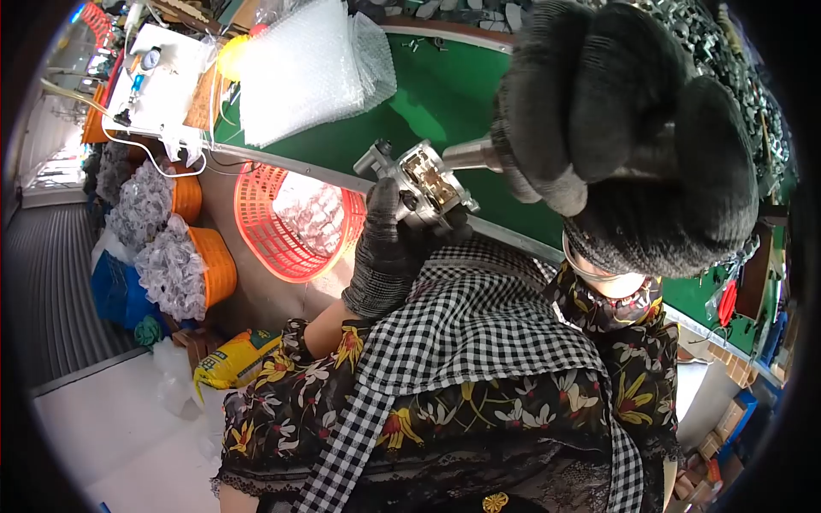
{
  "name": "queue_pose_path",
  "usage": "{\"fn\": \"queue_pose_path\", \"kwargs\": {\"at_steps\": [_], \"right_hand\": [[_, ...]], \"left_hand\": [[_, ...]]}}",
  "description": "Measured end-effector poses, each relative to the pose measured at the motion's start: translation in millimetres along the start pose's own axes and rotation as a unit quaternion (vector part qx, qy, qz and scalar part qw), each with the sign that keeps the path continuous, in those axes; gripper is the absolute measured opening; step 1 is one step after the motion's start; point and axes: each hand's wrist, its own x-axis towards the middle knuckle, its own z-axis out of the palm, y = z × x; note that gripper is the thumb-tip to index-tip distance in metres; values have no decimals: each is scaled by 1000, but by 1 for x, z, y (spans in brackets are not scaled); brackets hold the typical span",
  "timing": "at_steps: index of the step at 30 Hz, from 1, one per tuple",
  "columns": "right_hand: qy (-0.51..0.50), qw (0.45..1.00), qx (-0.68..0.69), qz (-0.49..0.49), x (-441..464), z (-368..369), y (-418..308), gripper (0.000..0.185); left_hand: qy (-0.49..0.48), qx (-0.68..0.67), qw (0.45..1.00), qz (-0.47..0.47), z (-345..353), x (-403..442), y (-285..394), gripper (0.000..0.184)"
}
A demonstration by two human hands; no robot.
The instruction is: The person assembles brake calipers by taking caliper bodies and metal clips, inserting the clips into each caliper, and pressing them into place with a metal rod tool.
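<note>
My left hand, in a black knit glove, is closed around a silver cast-metal housing. The housing's open side faces up and shows small brass-coloured and steel parts inside. Large and close to the camera, my right hand is also gloved in black, its fingers wrapped around a tool with a round metal shaft. The shaft's end points left, right beside the housing; whether they touch I cannot tell. My fist hides most of the tool, so its kind is unclear.
A green-topped workbench carries bubble wrap and heaps of small metal parts. Below its edge stands a red plastic basket with plastic-wrapped items. Orange bins of bagged pieces and a yellow sack are at left.
</note>
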Motion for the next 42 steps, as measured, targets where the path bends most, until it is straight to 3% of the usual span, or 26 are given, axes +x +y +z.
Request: {"fn": "queue_pose_path", "kwargs": {"at_steps": [4,5,6,7,8,10,13,16,18,20,21,22,24,25,26,27,28,30,32,33,35,36,38,40,42], "right_hand": [[82,996,23,-2,-8,-24,-16,39],[185,982,37,12,-22,-29,-22,34],[280,959,44,12,-31,-40,-29,32],[368,923,-87,65,-38,-56,-35,46],[395,916,-36,66,-61,-83,-24,44],[478,870,-55,110,-87,-109,-15,42],[519,848,-43,96,-115,-133,-2,37],[533,838,-44,104,-124,-140,0,28],[563,818,-12,116,-125,-144,1,24],[578,808,-9,118,-125,-145,4,21],[586,801,-9,118,-126,-146,3,20],[590,798,0,121,-126,-147,3,19],[597,792,17,129,-126,-146,2,17],[593,793,13,138,-127,-146,1,17],[596,791,13,136,-125,-147,0,18],[600,789,13,134,-123,-146,0,20],[607,784,13,128,-122,-145,0,22],[599,792,59,103,-124,-146,3,21],[605,788,46,104,-125,-145,3,20],[603,789,47,109,-127,-146,2,20],[610,783,49,113,-129,-147,4,21],[621,772,47,123,-126,-146,2,21],[620,770,68,134,-124,-146,0,19],[617,774,71,122,-123,-143,0,19],[610,779,65,130,-123,-142,-2,19]], "left_hand": [[17,101,995,7,39,8,13,49],[-26,226,974,4,25,30,18,48],[-96,130,987,-16,57,22,22,53],[-31,149,987,-43,86,29,29,49],[38,169,983,-68,108,40,33,46],[-49,179,976,-116,119,73,46,47],[-138,241,952,-131,161,128,60,46],[-128,298,945,-36,222,178,62,40],[-184,325,925,-69,234,245,73,40],[-72,270,960,17,248,291,61,45],[-135,200,969,-47,238,330,63,48],[-41,198,979,-4,256,336,56,49],[-3,200,980,-16,260,362,48,53],[47,293,954,-46,262,372,46,55],[97,383,915,-76,259,383,45,57],[53,634,771,32,231,417,53,58],[-4,824,550,139,189,466,66,63],[-72,952,174,239,211,411,52,83],[-85,947,204,233,205,415,56,79],[-85,907,313,270,170,461,66,64],[59,772,509,377,225,363,43,60],[80,739,459,487,216,375,37,54],[-16,750,434,499,260,335,3,47],[-211,685,348,604,290,326,-37,41],[-285,710,399,506,339,299,-86,37]]}}
